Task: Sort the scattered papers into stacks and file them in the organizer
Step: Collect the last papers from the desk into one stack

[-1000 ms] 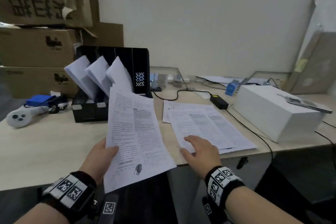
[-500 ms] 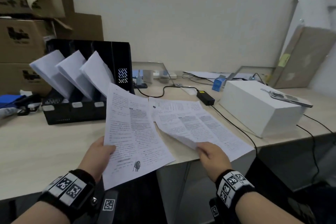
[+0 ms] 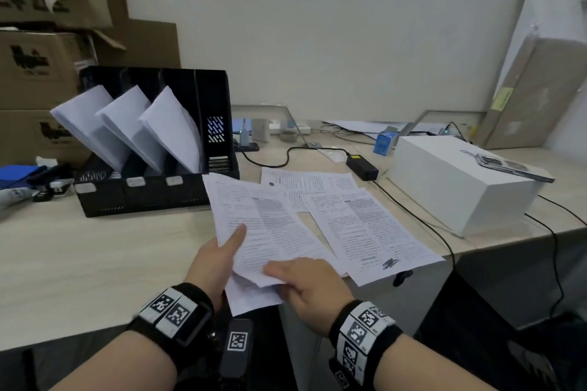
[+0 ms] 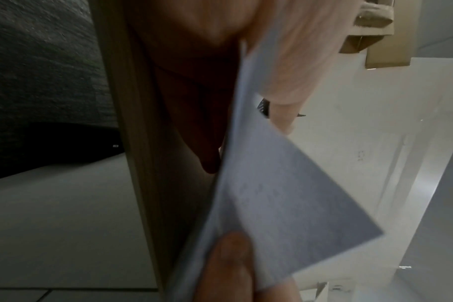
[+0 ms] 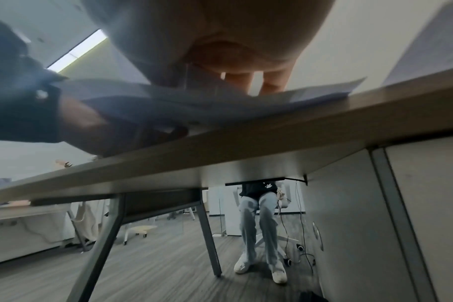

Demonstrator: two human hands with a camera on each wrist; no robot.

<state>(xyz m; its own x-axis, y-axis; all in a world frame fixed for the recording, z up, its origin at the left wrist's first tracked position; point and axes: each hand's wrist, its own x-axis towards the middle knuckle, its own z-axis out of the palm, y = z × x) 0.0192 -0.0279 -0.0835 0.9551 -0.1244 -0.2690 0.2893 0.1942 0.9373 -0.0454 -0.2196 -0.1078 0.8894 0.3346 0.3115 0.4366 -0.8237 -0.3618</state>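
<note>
My left hand (image 3: 222,251) holds printed sheets (image 3: 270,225) over the desk's front edge, thumb on top and fingers beneath. My right hand (image 3: 301,279) pinches the lower edge of the top sheet, which lies askew on the one under it. In the left wrist view the sheets (image 4: 285,194) run between my thumb and fingers. Two more printed pages (image 3: 365,232) lie flat on the desk to the right, overlapping. The black organizer (image 3: 152,197) stands at the back left, with three white stacks (image 3: 171,127) leaning in its slots.
A white box (image 3: 454,181) with a phone (image 3: 514,168) on top sits at the right. A black power adapter (image 3: 362,165) and its cable run behind the pages. Cardboard boxes (image 3: 31,73) are stacked at the far left. A person's legs (image 5: 259,214) show beyond the desk.
My right hand picked a sheet off the desk pile and brought it left onto the sheet in my left hand. The left hand's sheet dropped lower and flatter.
</note>
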